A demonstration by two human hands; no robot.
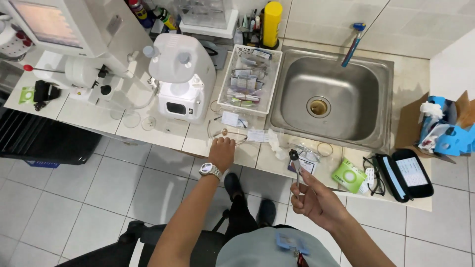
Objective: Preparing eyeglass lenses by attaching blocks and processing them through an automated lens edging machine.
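Your left hand (pixel 222 153), steel watch at the wrist, rests fingers-down on the white tiled desk (pixel 163 133), touching a thin wire eyeglass frame (pixel 225 132) at the edge. Your right hand (pixel 316 200), fingers pinched shut, holds a slim metal tool (pixel 296 170) upright before the steel sink (pixel 329 99).

On the bench (pixel 163 133), a tray (pixel 250 81) sits between a machine (pixel 183 76) on its left and the sink (pixel 329 99) on its right; glasses (pixel 372 173) lie before the sink.
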